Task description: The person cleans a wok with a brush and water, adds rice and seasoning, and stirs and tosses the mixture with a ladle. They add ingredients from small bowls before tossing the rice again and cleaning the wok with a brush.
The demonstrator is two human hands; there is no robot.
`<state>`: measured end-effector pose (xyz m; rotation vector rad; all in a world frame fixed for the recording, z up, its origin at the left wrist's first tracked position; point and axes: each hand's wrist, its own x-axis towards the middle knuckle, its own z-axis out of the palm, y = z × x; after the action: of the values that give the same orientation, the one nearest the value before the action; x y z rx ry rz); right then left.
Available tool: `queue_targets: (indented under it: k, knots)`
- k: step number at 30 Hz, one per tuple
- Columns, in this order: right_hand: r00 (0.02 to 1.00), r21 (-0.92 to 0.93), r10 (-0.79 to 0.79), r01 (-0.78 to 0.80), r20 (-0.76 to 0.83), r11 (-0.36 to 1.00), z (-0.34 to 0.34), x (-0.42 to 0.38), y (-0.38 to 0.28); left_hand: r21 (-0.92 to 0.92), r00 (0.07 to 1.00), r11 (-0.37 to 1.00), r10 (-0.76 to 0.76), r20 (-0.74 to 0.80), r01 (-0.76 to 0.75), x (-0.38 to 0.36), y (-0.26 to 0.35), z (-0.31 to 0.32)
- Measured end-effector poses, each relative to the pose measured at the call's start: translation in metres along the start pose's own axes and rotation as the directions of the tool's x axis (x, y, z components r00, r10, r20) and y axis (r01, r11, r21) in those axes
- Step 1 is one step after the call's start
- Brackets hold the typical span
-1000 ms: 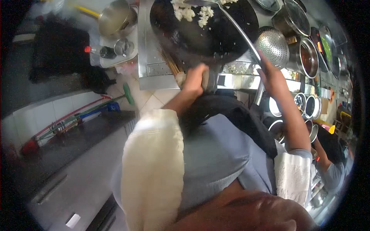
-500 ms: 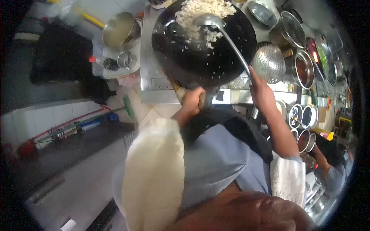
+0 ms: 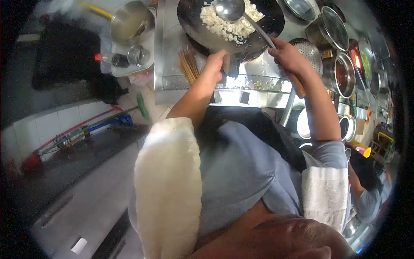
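A dark wok [image 3: 274, 19] sits at the top of the view on the steel stove, with a mound of white rice [image 3: 230, 32] in its middle. My left hand [image 3: 217, 64] is closed around the wok's short handle at the near rim. My right hand [image 3: 290, 56] grips the long handle of a steel ladle [image 3: 230, 9], whose wooden end [image 3: 297, 85] sticks out below the fist. The ladle's bowl rests over the rice, back side up. Just left of my left hand stands a bamboo brush [image 3: 188, 64].
A perforated strainer [image 3: 311, 54] and a pot of reddish liquid [image 3: 344, 77] stand to the right. On the left are a large steel pot [image 3: 129, 26] and a red-capped bottle [image 3: 113, 59] by a white tray [image 3: 144, 69]. Another person's arm [image 3: 366, 200] shows at lower right.
The wok and both hands have moved away from my body, toward the top of the view. The rice has shifted from the wok's far side to its middle, and the bamboo brush is now uncovered.
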<state>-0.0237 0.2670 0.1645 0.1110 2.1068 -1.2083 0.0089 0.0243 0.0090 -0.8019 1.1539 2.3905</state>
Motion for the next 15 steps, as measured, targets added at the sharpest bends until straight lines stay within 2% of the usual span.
queue_targets:
  k: [2,3,4,6,7,8,9,10,11,12,14,15]
  knots:
    - [0.989,-0.016,-0.145,0.145,-0.005,0.989,0.001,-0.009,-0.001,0.001,1.000,1.000,-0.001,-0.021,0.001,-0.002,0.003,0.001]
    - [0.985,0.280,-0.091,0.048,0.143,0.959,-0.012,0.003,0.015,0.006,0.999,1.000,-0.008,-0.035,0.008,-0.002,0.003,0.003]
    - [0.986,0.280,-0.084,0.042,0.142,0.959,-0.014,0.011,0.024,0.004,0.999,1.000,-0.015,-0.034,0.015,0.003,-0.001,-0.001]
    - [0.991,0.075,0.011,-0.021,0.131,0.997,-0.018,0.025,0.035,-0.028,0.997,0.998,-0.052,0.050,0.054,0.014,-0.006,-0.011]
    - [0.998,-0.140,-0.061,0.060,0.000,0.988,-0.013,0.028,0.037,-0.028,0.997,0.998,-0.056,0.047,0.057,0.016,-0.011,-0.015]
    - [0.998,-0.147,-0.069,0.069,0.004,0.987,-0.014,0.034,0.043,-0.025,0.998,0.999,-0.038,0.041,0.039,0.022,-0.012,-0.016]
    - [0.939,-0.370,-0.311,0.238,-0.150,0.898,-0.012,0.034,0.056,-0.022,0.999,0.999,-0.027,0.030,0.027,0.023,-0.013,-0.017]
    - [0.799,-0.590,-0.553,0.334,-0.236,0.735,-0.004,0.021,0.049,-0.027,0.999,0.999,-0.026,0.025,0.027,0.019,-0.011,-0.013]
    - [0.849,-0.583,-0.422,0.176,-0.319,0.793,-0.001,0.005,0.037,-0.047,1.000,0.999,-0.025,-0.009,0.025,0.016,-0.008,-0.007]
    - [0.851,-0.582,-0.420,0.176,-0.316,0.794,0.005,0.012,0.032,-0.066,0.999,0.997,-0.032,-0.043,0.029,0.013,-0.007,-0.004]
    - [0.872,-0.554,-0.126,-0.183,-0.473,0.812,0.009,0.027,0.032,-0.069,0.998,0.997,-0.039,-0.043,0.036,0.020,-0.013,-0.011]
    - [0.871,-0.553,-0.123,-0.187,-0.476,0.812,0.010,0.030,0.040,-0.075,0.998,0.996,-0.041,-0.042,0.038,0.023,-0.015,-0.012]
